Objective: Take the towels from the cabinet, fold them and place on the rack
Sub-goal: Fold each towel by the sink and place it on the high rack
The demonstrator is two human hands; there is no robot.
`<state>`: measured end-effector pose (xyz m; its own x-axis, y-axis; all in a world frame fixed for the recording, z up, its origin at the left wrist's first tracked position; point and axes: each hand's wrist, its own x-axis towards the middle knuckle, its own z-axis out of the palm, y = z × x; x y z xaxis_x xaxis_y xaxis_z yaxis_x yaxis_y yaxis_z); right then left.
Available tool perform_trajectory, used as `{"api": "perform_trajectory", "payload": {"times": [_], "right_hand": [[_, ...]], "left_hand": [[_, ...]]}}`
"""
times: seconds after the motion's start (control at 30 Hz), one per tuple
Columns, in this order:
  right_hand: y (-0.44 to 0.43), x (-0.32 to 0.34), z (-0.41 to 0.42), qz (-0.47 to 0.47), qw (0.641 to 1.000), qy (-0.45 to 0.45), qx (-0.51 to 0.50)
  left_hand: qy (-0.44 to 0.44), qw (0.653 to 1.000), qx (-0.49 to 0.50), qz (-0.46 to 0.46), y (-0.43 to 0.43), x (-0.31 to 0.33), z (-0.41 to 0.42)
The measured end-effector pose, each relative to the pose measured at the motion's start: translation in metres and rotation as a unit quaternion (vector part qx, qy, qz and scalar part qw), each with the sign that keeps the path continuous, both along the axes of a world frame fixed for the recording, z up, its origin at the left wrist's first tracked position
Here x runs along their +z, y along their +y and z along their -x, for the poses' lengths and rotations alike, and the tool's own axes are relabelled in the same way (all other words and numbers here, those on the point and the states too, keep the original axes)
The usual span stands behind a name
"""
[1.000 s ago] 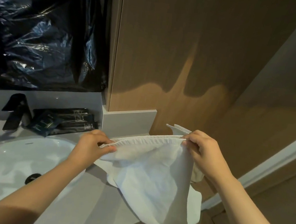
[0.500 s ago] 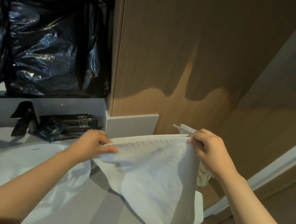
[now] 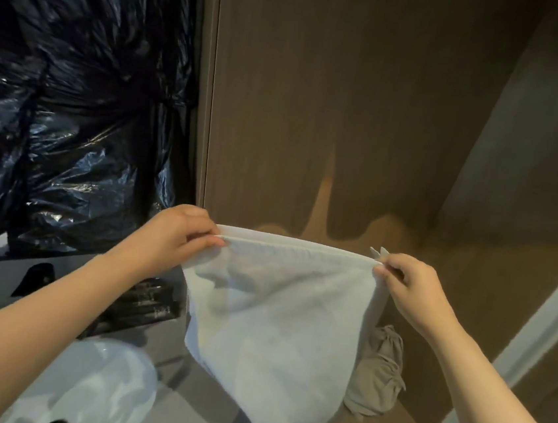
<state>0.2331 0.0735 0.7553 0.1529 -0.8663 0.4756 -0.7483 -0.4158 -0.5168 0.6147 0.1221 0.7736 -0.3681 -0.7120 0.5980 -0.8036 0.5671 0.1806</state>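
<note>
Two hands pinch the towel [image 3: 275, 331] top corners: left hand [image 3: 171, 238], right hand [image 3: 410, 287]. Hem runs level between them, cloth hanging above the counter [image 3: 181, 404], probably doubled.

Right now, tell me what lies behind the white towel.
A crumpled beige cloth peeks out past the lower right edge of the towel, with the wooden wall above. The rest of that cloth is covered.

The towel [image 3: 278, 332] is soft matt white cloth; the panel [image 3: 351, 98] behind is matt wood grain — the black sheeting [image 3: 75, 103] is crinkled glossy plastic.
</note>
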Motion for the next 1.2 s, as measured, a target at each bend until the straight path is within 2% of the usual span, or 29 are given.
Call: {"api": "perform_trajectory", "payload": {"times": [0.13,0.33,0.5,0.6,0.7,0.87,0.93,1.1,1.2], "right_hand": [[-0.003,-0.003,0.003,-0.038,0.999,-0.027,-0.013],[-0.005,-0.015,0.003,-0.051,0.997,-0.045,-0.048],[-0.006,-0.018,0.004,-0.052,0.996,-0.046,-0.062],[-0.002,-0.020,-0.002,-0.085,0.993,-0.045,-0.068],[0.012,-0.020,-0.022,-0.092,0.995,-0.027,0.000],[0.048,-0.031,-0.079,-0.102,0.972,-0.088,0.191],[0.056,-0.041,-0.092,-0.089,0.970,-0.107,0.201],[0.058,-0.056,-0.098,-0.051,0.982,-0.113,0.145],[0.056,-0.059,-0.095,-0.039,0.986,-0.107,0.122]], "left_hand": [[-0.045,0.998,-0.017,0.049,0.007,0.024,0.014],[-0.065,0.996,-0.032,0.050,0.012,0.035,0.025],[-0.012,0.999,0.001,0.031,0.014,0.033,0.033],[-0.002,0.999,-0.016,0.031,0.016,0.031,0.047],[-0.010,0.999,-0.044,0.009,0.018,0.028,0.066],[-0.029,0.996,-0.078,-0.038,0.017,0.011,0.092],[-0.009,0.996,-0.070,-0.059,0.016,0.006,0.096],[0.149,0.975,-0.057,-0.152,0.020,-0.011,0.091],[0.183,0.958,-0.043,-0.219,0.030,-0.034,0.075]]}}
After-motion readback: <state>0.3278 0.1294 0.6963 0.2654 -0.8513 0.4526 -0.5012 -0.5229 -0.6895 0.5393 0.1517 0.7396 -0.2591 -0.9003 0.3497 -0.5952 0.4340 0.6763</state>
